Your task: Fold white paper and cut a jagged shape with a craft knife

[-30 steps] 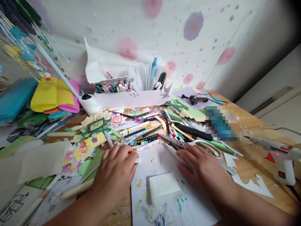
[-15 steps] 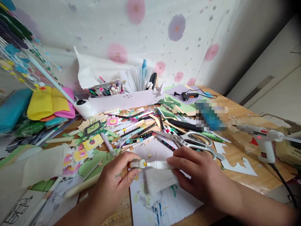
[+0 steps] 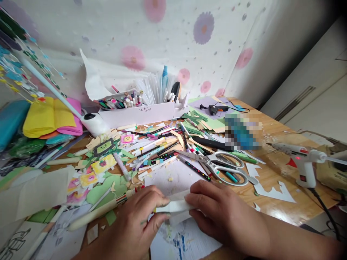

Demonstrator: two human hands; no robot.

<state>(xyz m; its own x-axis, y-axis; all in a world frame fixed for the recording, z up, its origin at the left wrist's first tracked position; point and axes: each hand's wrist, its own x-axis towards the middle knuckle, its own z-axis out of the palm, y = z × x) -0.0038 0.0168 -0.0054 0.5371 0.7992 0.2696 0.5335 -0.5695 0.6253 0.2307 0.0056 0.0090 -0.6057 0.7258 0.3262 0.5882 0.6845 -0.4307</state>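
Observation:
Low in the middle of the view, a white marker with a trace of yellow lies level between my two hands. My left hand pinches its cap end with thumb and fingers. From the other side, the fingers of my right hand are closed round the barrel. No gap shows between cap and barrel, though fingers cover part of the marker. Just beneath it is a piece of thin white paper, on a white sheet with blue and green paint smears.
Silver scissors lie beyond my right hand, among scattered pens and paper scraps. A white glue gun stands at the right, its red light lit. Farther back is a white box of markers. Painted paper cutouts lie at the left.
The marker's cap and its yellow tip were apart; now the cap end and barrel have come together. My hands are closer to each other and slightly lower. The view has shifted a little.

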